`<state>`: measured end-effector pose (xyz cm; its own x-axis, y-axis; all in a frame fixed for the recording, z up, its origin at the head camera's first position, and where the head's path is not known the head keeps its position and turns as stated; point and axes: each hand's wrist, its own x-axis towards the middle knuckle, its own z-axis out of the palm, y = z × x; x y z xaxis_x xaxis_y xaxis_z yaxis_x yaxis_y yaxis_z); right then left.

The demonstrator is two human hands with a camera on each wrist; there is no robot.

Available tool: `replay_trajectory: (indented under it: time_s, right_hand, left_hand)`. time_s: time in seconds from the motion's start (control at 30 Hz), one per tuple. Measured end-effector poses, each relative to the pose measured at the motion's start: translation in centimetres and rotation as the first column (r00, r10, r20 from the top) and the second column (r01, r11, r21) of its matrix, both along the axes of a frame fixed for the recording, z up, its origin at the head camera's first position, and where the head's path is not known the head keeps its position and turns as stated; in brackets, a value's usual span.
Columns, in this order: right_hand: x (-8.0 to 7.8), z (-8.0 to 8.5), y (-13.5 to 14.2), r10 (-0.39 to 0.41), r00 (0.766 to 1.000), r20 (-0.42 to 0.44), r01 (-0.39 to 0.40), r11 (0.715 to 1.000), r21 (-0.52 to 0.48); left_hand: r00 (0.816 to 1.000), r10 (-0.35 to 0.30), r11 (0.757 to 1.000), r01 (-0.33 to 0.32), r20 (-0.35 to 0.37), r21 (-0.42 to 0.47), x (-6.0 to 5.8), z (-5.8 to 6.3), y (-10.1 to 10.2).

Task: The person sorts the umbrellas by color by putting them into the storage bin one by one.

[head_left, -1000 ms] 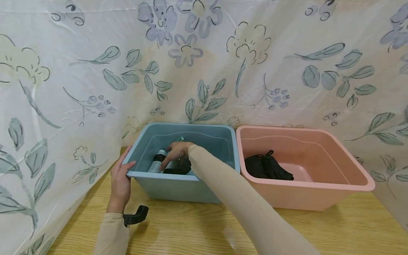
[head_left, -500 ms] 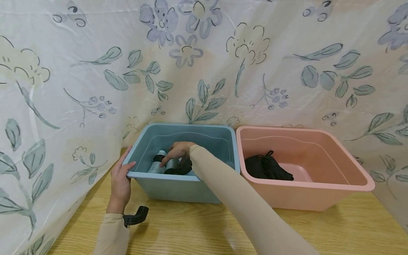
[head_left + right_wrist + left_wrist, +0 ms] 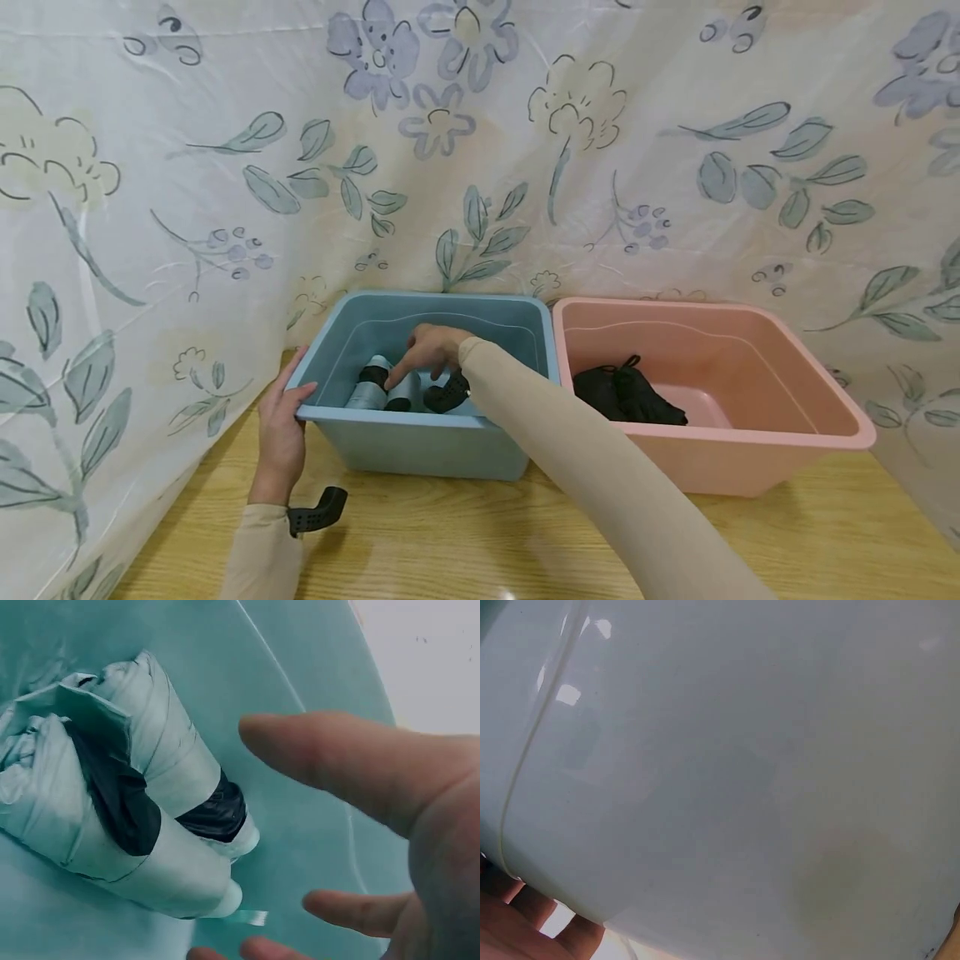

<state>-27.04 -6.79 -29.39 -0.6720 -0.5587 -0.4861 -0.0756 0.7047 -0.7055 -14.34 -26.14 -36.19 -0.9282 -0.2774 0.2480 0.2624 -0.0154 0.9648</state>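
Two light-blue folded umbrellas with black bands lie side by side in the blue bin (image 3: 442,421); the left one (image 3: 367,392) shows best in the head view. In the right wrist view, the nearer umbrella (image 3: 150,855) partly overlaps the farther umbrella (image 3: 187,757), and pale rounded ends and a short strap show. My right hand (image 3: 435,346) is inside the bin just over them, thumb and fingers spread, holding nothing. With its thumb over the rim and fingers outside, my left hand (image 3: 281,425) grips the bin's left front corner.
A pink bin (image 3: 750,458) stands against the blue bin's right side. Inside it lie black cloth-like bundles (image 3: 630,396) with a small loop. Both bins rest on a wooden table (image 3: 420,533), and a flowered curtain (image 3: 480,167) hangs behind and to the left.
My right hand has risen and drawn slightly right, off the right umbrella, uncovering more of it. My left hand keeps its grip on the bin's corner.
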Motion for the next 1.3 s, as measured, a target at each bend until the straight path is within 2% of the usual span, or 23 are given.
replay_trajectory:
  time_s: [0.23,0.47,0.63,0.73,0.9,1.03,1.17,1.3]
  right_hand:
    - [1.5,2.2,1.7,-0.050,0.999,0.021,0.051,0.997,-0.056]
    - [3.7,4.9,4.1,-0.011,1.000,-0.014,0.008,0.979,-0.203]
    - [6.2,5.4,6.0,0.000,0.994,-0.109,-0.029,0.962,-0.270]
    - [7.9,5.2,7.2,-0.001,0.981,-0.196,-0.052,0.963,-0.264]
    - [10.1,4.9,9.8,-0.037,0.948,-0.317,-0.062,0.954,-0.294]
    - [12.1,4.3,12.0,-0.117,0.917,-0.381,-0.040,0.924,-0.380]
    - [14.3,3.0,14.1,-0.196,0.859,-0.473,-0.055,0.883,-0.466]
    - [16.5,1.1,16.2,-0.253,0.798,-0.547,-0.077,0.858,-0.508]
  left_hand:
    - [1.000,0.000,1.000,0.000,0.007,-0.005,0.0,0.0,-0.2]
    - [1.000,-0.007,1.000,0.007,-0.001,0.002,-0.1,-0.1,-0.3]
    - [1.000,0.006,1.000,-0.006,0.010,0.016,-0.2,-0.1,-0.4]
    - [1.000,0.008,1.000,-0.008,0.014,0.028,-0.3,-0.1,-0.5]
    - [0.999,-0.003,1.000,0.002,0.033,0.028,-0.4,-0.1,-0.5]
    - [0.997,0.019,1.000,-0.018,0.075,-0.018,-0.1,0.0,-0.8]
    - [0.992,0.073,0.994,-0.064,0.100,-0.088,0.5,0.0,-1.1]
    - [0.982,0.145,0.967,-0.115,0.123,-0.226,2.0,0.1,-1.3]
